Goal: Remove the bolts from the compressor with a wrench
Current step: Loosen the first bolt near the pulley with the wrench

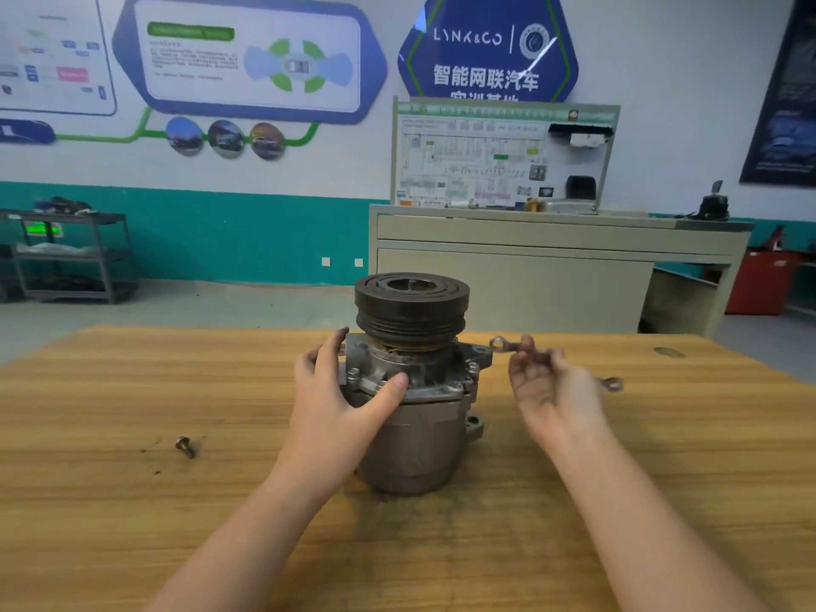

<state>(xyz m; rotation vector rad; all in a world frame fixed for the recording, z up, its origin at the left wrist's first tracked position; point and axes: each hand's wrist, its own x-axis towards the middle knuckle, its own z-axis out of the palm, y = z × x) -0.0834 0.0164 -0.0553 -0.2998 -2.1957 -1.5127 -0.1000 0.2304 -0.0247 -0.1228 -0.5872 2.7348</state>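
My left hand clasps the upright grey metal compressor mid-worktop; right of it, my right hand pinches the slim steel wrench loosely. Risk: that grip slips, rounding a flange bolt.

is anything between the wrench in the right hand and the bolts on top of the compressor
Nothing visible does. The right hand holds the wrench just right of the compressor, open air between. The left hand grips the opposite side.

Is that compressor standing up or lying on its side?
Upright: the compressor stands on the table, pulley on top, left hand steadying it.
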